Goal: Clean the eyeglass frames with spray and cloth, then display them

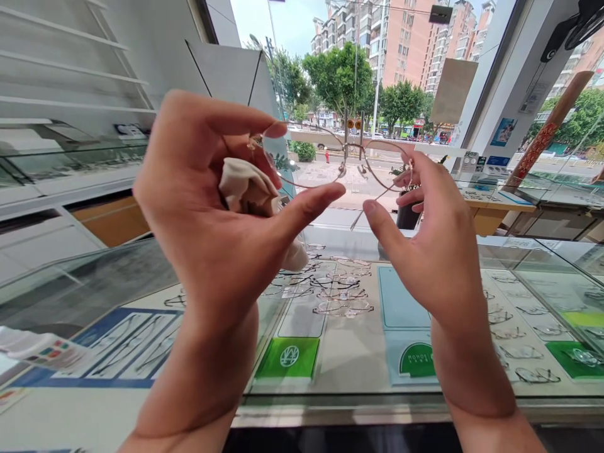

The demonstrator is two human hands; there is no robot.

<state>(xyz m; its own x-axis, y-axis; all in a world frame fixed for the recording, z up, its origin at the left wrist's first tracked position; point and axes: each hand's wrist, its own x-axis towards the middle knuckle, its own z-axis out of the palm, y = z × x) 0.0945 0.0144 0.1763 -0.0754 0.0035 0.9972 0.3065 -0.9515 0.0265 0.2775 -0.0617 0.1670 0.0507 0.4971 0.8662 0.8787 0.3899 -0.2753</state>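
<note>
Up at eye level, a pair of thin metal-framed eyeglasses (349,145) is held between my two hands, its lenses against the bright window. My left hand (202,170) grips the left end of the frame with curled fingers, the thumb stretched out below the left lens. A crumpled pale cloth (248,182) is bunched in the same palm, its lower end hanging behind the wrist. My right hand (431,239) has its fingers at the right rim and hinge. Its thumb is near a temple arm that slants down; the fingertips are partly hidden behind the frame.
Below my hands is a glass display case (349,365) with rows of eyeglasses (342,296) inside. A green card (287,358) and a blue tray (406,296) lie in it. A white bottle (42,349) is at left. Beyond stands a glass door with metal handles (353,129).
</note>
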